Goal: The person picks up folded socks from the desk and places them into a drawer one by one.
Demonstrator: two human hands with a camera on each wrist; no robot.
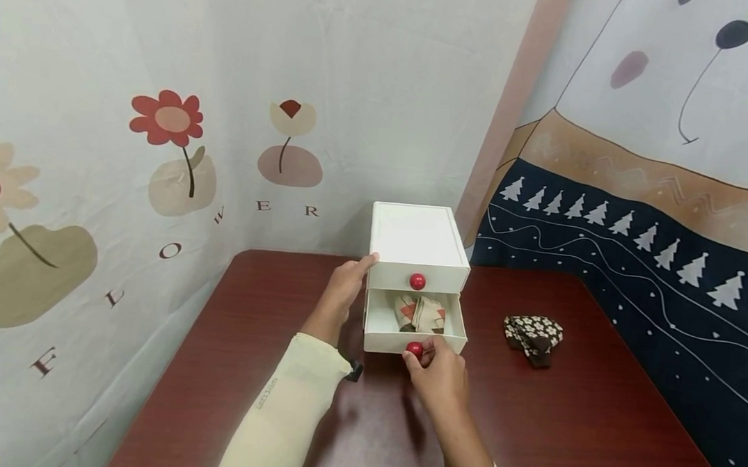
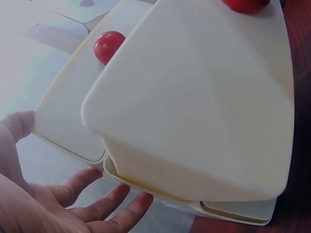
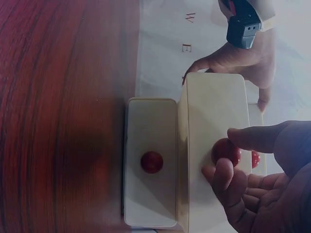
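Observation:
A small white drawer cabinet [image 1: 414, 235] with round red knobs stands at the back of the table. Its middle drawer [image 1: 384, 342] is pulled out, and a beige folded sock bundle [image 1: 429, 315] with orange and brown diamonds lies inside. My right hand [image 1: 444, 383] pinches that drawer's red knob [image 3: 226, 151] between thumb and index finger. On the cabinet's left side rests my left hand [image 1: 345, 288], thumb at the upper front edge and fingertips [image 2: 141, 200] along the side wall. The top drawer and bottom drawer [image 3: 151, 194] are closed.
A dark floral sock bundle [image 1: 534, 338] lies on the reddish-brown table [image 1: 270, 305], right of the cabinet. Printed cloth hangings [image 1: 380, 87] stand behind the table and along its right side. A black band [image 1: 354, 371] is on my left wrist.

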